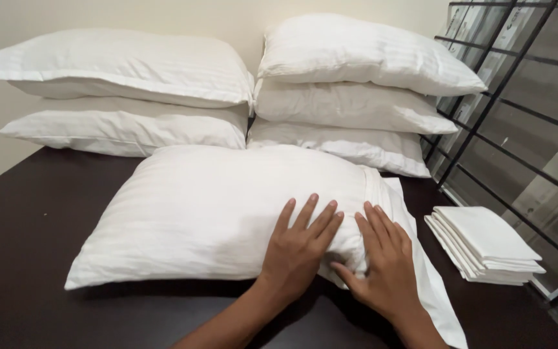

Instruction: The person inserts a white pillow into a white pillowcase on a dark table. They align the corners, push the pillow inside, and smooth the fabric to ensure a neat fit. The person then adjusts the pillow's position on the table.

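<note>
Tabletop (27, 245): dark, broad, carrying every pillow; its right edge runs beside a black metal grid (518, 123).
Pillow stacks: two pillows (124, 84) piled at back left, three (350, 90) at back right, against the wall; the taller pile sits near the grid and could topple that way if the front pillow is shoved into it.
Front pillow (214, 213): white, striped, lying flat mid-tabletop, just in front of both piles, its open case end toward the right.
Loose case flap (431, 284): trails off past the right wrist toward the tabletop's near edge; a tug there could drag the pillow askew or bunch the cloth.
Folded cases (485, 245): a neat white pile at right, close to the edge, apart from the hands; a sweeping elbow could knock it off.
Left hand (298, 249): fingers spread, palm pressed flat on the pillow's near right corner, holding nothing.
Right hand (385, 265): grip open, fingers spread on the case end, thumb tucked beneath the fold; pressure could crease it.
</note>
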